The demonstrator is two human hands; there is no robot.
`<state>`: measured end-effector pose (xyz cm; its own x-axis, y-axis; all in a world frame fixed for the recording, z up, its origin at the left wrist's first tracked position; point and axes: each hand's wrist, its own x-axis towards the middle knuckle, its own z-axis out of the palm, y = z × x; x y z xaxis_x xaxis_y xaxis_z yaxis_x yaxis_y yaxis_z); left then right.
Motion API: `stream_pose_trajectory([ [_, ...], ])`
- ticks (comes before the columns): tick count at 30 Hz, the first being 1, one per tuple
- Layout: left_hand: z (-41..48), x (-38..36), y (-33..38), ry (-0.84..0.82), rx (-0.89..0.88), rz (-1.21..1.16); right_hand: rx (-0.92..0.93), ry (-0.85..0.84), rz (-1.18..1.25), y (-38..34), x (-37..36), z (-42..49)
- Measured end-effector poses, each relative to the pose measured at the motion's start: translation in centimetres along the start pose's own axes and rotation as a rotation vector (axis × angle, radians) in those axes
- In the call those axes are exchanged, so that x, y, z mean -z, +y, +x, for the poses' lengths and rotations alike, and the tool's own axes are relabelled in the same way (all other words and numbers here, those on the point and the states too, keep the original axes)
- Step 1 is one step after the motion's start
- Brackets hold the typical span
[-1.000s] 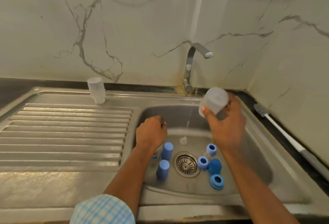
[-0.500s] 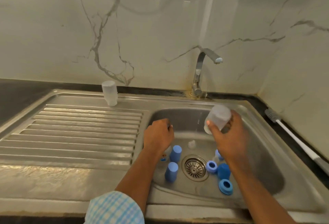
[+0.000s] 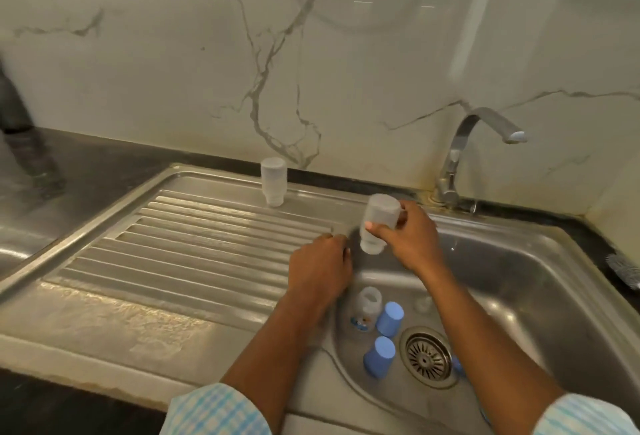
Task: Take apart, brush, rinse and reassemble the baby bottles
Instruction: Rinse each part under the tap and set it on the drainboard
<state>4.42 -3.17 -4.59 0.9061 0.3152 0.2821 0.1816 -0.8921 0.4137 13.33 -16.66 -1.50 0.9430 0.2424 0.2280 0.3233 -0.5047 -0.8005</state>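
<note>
The right hand (image 3: 414,239) has thumb and fingers curled round an upturned bottle (image 3: 379,218), held over the sink's (image 3: 540,261) far-left corner. At its seven o'clock the left hand (image 3: 320,268) rests curled on the rim; whether it holds anything cannot be told. A second bottle (image 3: 273,180) drains mouth-down on the drainboard (image 3: 194,247) at eleven o'clock. A third bottle (image 3: 367,308) and two blue caps (image 3: 389,318) wait at ten o'clock of the drain (image 3: 426,356). Dismantling looks done and rinsing about half done; reassembly remains.
</note>
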Motion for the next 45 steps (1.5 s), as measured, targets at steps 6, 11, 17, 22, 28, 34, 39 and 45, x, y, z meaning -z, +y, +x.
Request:
stream_pose_trajectory([
  [6,1.5,-0.6,-1.5,0.006,0.063,-0.032,0.087,-0.110,0.056,-4.8,-7.9,5.9],
  [11,2.0,-1.3,-1.1,-0.027,0.022,-0.036,0.087,-0.124,0.031,-5.4,-11.7,9.8],
  [17,2.1,-1.3,-1.2,-0.011,0.052,-0.063,0.083,-0.135,-0.012,-5.2,-13.0,11.2],
  [22,2.0,-1.1,-1.1,-0.021,0.060,-0.072,0.081,-0.152,-0.032,-5.5,-13.1,11.2],
  [28,2.1,-1.1,-1.2,-0.024,0.058,-0.078,0.069,-0.182,-0.090,-5.8,-13.0,11.3],
  [34,2.3,-1.6,-1.3,0.002,0.074,-0.078,0.006,-0.290,-0.157,-6.0,-11.0,10.7],
  [39,2.2,-1.7,-1.1,0.012,0.050,-0.040,0.002,-0.248,-0.137,-4.1,-5.1,7.1],
  [45,1.7,-1.5,-0.1,-0.038,-0.025,0.044,-0.079,-0.322,-0.262,2.7,4.2,-0.8],
])
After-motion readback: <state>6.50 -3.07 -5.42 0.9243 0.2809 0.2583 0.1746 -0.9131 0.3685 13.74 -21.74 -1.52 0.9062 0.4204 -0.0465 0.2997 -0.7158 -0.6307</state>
